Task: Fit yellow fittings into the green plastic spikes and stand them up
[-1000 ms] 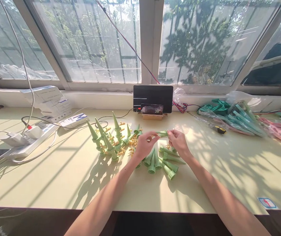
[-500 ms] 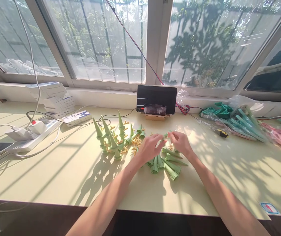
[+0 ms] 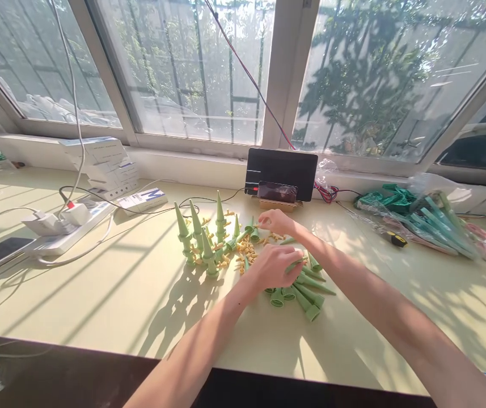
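My left hand [image 3: 274, 265] is closed around a green plastic piece [image 3: 295, 264], mostly covered by the fingers, above a pile of hollow green cone spikes [image 3: 308, 296]. Farther back, my right hand [image 3: 277, 221] reaches leftward with its fingertips drawn together. What they hold, if anything, is too small to make out. Just left of those fingertips is another green spike [image 3: 252, 228]. Small yellow T-shaped pieces [image 3: 245, 253] lie scattered between the hands and a group of upright green spikes [image 3: 209, 258], which have yellow pieces sticking out of their sides.
At the back stands a black tablet [image 3: 283, 170] with a phone [image 3: 277, 191] on a stand before it. A power strip [image 3: 75, 229], cables and white boxes [image 3: 104, 167] occupy the left. Bagged green strips [image 3: 432, 218] and a yellow-black tool [image 3: 396, 239] lie right.
My hands were together at a green piece and have parted. The right hand moved left and back; the left came nearer, over the spike pile. The view has shifted slightly.
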`<act>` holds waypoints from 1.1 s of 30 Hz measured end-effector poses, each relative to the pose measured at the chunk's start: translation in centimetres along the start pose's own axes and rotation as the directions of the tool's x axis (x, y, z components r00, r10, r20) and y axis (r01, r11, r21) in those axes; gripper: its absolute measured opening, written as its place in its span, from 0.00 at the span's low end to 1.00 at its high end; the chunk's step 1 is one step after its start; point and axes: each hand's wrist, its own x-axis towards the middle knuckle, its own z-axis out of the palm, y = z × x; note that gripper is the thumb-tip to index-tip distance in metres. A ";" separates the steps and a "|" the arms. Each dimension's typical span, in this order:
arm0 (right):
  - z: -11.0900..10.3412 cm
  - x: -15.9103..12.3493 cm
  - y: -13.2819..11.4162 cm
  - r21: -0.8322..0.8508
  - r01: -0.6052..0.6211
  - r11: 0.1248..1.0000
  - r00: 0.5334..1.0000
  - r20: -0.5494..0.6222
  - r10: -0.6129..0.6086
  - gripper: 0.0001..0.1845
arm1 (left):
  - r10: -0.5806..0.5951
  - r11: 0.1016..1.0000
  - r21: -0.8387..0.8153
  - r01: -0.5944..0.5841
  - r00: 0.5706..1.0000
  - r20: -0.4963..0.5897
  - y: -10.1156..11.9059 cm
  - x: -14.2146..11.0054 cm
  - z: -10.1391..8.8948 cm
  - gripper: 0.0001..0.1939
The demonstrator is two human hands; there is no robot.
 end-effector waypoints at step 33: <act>1.9 1.5 -1.3 -0.076 0.043 0.996 0.997 -0.067 -0.048 0.07 | 0.033 0.999 -0.026 -0.038 0.984 -0.176 -0.3 0.1 1.0 0.10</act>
